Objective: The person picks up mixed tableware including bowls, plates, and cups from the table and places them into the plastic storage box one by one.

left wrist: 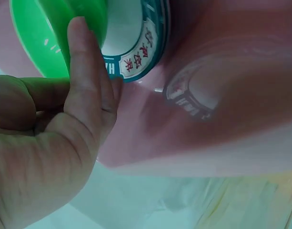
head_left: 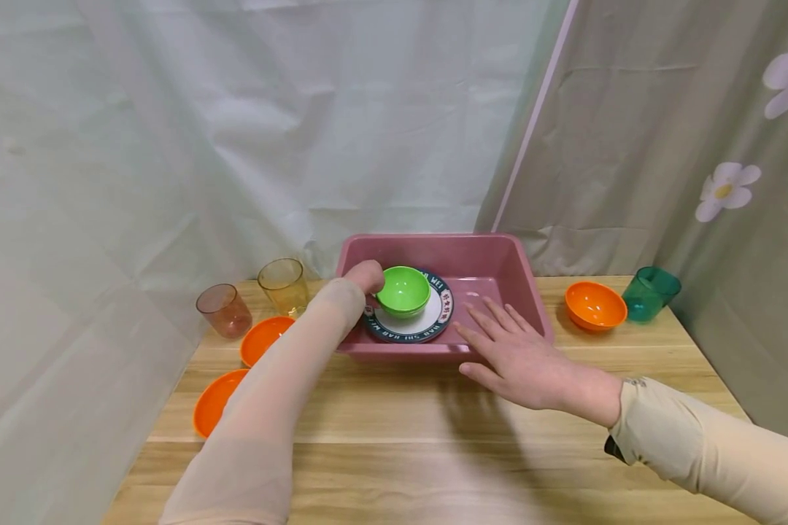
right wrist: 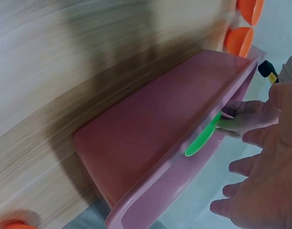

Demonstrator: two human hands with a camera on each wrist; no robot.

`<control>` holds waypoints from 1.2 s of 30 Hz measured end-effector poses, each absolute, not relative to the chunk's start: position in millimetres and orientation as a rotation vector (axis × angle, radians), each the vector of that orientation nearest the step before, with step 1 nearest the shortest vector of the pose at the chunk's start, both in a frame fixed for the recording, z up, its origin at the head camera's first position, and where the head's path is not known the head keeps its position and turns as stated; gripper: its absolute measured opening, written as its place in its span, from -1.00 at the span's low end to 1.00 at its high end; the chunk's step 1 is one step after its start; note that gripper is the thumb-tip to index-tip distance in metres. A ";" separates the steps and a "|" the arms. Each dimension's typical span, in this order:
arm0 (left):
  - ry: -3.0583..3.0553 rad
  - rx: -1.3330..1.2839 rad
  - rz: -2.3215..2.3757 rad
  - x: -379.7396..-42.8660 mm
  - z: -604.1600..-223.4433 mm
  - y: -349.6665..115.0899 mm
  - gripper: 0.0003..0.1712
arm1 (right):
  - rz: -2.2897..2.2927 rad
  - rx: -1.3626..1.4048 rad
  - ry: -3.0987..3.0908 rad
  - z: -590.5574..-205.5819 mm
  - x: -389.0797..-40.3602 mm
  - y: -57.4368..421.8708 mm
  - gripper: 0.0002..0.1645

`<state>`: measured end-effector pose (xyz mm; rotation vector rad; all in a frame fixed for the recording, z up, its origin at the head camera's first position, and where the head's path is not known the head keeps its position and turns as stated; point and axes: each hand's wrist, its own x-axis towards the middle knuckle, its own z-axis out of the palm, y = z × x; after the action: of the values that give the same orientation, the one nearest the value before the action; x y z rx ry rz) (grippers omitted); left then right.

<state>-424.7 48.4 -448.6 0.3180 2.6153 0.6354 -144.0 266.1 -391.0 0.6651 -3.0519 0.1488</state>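
Note:
My left hand [head_left: 365, 279] pinches the left edge of a green bowl [head_left: 403, 292] inside a pink plastic basin [head_left: 433, 251]. In the left wrist view, the thumb and fingers lie on either side of the bowl's [left wrist: 36, 38] wall. Under the bowl is a white plate with a dark teal lettered rim [head_left: 445, 302]; a second edge below it suggests stacked plates. Fingers spread, my right hand [head_left: 525, 364] hovers over the basin's front right edge and holds nothing. The right wrist view shows this hand [right wrist: 269, 186] outstretched beside the basin [right wrist: 169, 114].
On the wooden table [head_left: 394, 459], left of the basin, are a reddish cup [head_left: 225, 311], a yellow cup [head_left: 284, 286] and two orange bowls, one nearer [head_left: 215, 401], partly behind my left arm. To the right stand another orange bowl [head_left: 595, 306] and a teal cup [head_left: 650, 294]. Curtains hang behind.

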 end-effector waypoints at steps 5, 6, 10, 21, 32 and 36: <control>2.743 0.395 0.435 -384.9 -413.1 40.0 -0.75 | 0.133 0.648 -3.048 -392.7 -146.7 266.4 -0.14; 2.780 0.415 0.405 -378.2 -405.8 38.2 -0.70 | 0.124 0.643 -3.046 -392.7 -147.3 267.1 -0.13; 2.922 0.479 0.348 -370.3 -392.2 33.9 -0.32 | 0.104 0.618 -3.028 -392.2 -149.9 271.7 -0.13; 3.079 0.940 0.062 -341.5 -386.7 21.7 -0.01 | 0.137 0.527 -3.030 -386.4 -163.2 291.6 -0.07; 3.014 1.289 -0.001 -275.8 -388.2 3.1 0.04 | 0.080 0.426 -3.077 -382.5 -167.0 310.9 0.10; 2.966 1.361 0.018 -251.9 -398.3 -2.0 0.01 | 0.078 0.425 -3.076 -386.1 -164.7 316.4 0.13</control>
<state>-251.9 -2.0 -398.3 1.3613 2.9665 0.0175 -164.7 316.4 -386.1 0.4250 -3.0763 0.0783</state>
